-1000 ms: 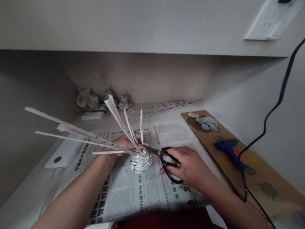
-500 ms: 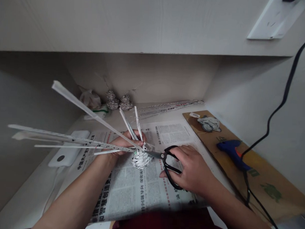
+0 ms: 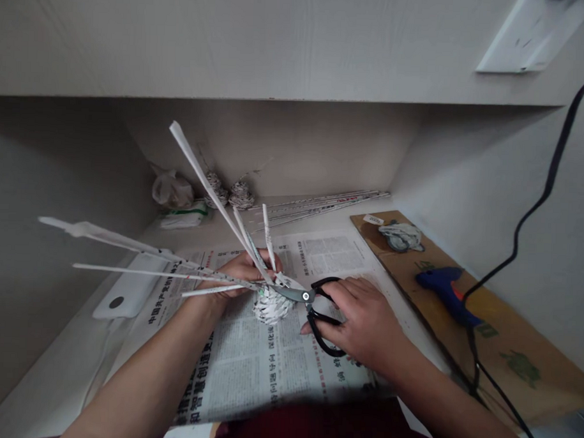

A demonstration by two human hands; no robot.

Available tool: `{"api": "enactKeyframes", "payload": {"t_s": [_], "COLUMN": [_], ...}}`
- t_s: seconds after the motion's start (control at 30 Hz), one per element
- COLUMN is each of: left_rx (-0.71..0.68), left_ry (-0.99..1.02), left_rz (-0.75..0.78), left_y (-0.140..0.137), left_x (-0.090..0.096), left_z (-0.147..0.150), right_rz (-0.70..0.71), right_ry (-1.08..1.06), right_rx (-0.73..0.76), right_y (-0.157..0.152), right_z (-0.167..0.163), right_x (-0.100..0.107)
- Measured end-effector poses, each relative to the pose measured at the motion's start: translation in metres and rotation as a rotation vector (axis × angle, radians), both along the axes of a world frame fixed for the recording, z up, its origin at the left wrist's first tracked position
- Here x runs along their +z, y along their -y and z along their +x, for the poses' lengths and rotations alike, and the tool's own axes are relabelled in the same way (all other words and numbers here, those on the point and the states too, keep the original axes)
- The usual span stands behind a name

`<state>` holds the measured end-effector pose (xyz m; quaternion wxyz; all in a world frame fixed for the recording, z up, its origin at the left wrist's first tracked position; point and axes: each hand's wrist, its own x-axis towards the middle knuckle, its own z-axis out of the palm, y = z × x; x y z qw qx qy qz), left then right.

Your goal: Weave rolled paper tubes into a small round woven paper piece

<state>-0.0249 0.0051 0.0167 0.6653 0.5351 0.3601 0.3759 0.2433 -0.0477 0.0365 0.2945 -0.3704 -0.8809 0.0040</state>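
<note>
My left hand [image 3: 242, 271] is closed on a small woven newspaper piece [image 3: 272, 306], rounded at its lower end. Rolled paper sticks [image 3: 204, 184] of differing lengths fan out from it to the left and upward. My right hand [image 3: 360, 320] grips black-handled scissors [image 3: 313, 303], with fingers and thumb in the loops. Their blades reach across the top of the woven piece, at the base of the sticks. My left fingertips are partly hidden behind the sticks, and I cannot tell which stick lies between the blades.
Newspaper [image 3: 239, 370] covers the table. At the back stand woven paper pieces [image 3: 242, 195], a plastic bag [image 3: 172, 189] and loose paper sticks [image 3: 326, 204]. Cardboard [image 3: 413, 306] on the right carries a blue glue gun [image 3: 443, 288] with a black cord. A white device [image 3: 126, 293] lies left.
The longest upper stick has swung upright and to the right, and the left-hand sticks have shifted. The scissors have moved slightly left, with their blades further over the woven piece.
</note>
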Motion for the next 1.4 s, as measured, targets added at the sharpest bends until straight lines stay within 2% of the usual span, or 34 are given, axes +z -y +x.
{"api": "enactKeyframes", "payload": {"t_s": [0.4, 0.67, 0.93, 1.4], "left_rx": [-0.014, -0.039, -0.003, -0.054], "left_ry": [0.019, 0.007, -0.028, -0.044], "left_rz": [0.033, 0.138, 0.076, 0.074], "left_y": [0.002, 0.002, 0.01, 0.006], "left_x": [0.007, 0.008, 0.016, 0.012], "left_z": [0.003, -0.001, 0.007, 0.004], "right_rz": [-0.036, -0.07, -0.103, -0.065], "right_ry": [0.003, -0.024, 0.006, 0.009], "right_rx": [-0.002, -0.052, -0.064, -0.068], "right_y": [-0.001, 0.001, 0.004, -0.001], "right_z": [0.003, 0.006, -0.001, 0.0], "right_x": [-0.006, 0.003, 0.007, -0.002]}}
